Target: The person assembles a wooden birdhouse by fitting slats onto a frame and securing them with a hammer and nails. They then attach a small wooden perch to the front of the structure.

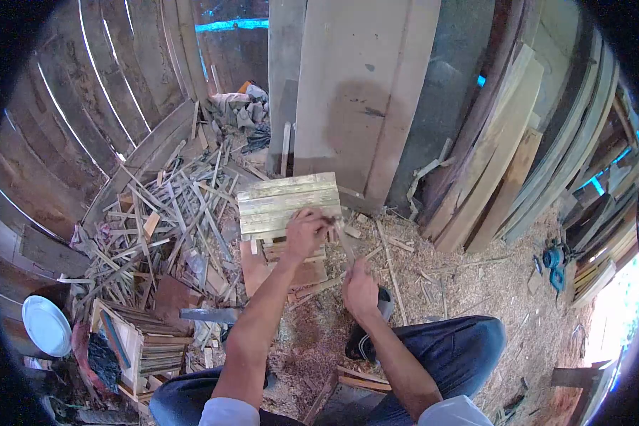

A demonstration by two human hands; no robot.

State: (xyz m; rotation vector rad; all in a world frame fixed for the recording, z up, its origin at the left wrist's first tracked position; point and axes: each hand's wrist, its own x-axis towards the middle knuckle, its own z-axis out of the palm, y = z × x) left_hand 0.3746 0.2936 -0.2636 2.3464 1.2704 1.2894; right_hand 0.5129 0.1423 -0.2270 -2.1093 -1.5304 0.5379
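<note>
A panel of pale wooden slats (277, 201) lies in front of me on smaller wood pieces. My left hand (307, 233) is over its lower right part, fingers pinched together near the edge; whatever they hold is too small to make out. My right hand (361, 290) is wrapped round the wooden handle of a hammer (346, 243). The hammer's dark head is close to my left fingertips, at the panel's right edge. Beneath the panel, a reddish-brown board (254, 268) shows in part.
Wood offcuts (184, 206) are heaped on the left, above a slatted wooden crate (149, 348) and a white lid (47, 326). A saw blade (211, 314) lies beside my left forearm. Long planks (500, 156) lean at right; a blue power tool (555, 266) rests on the shavings.
</note>
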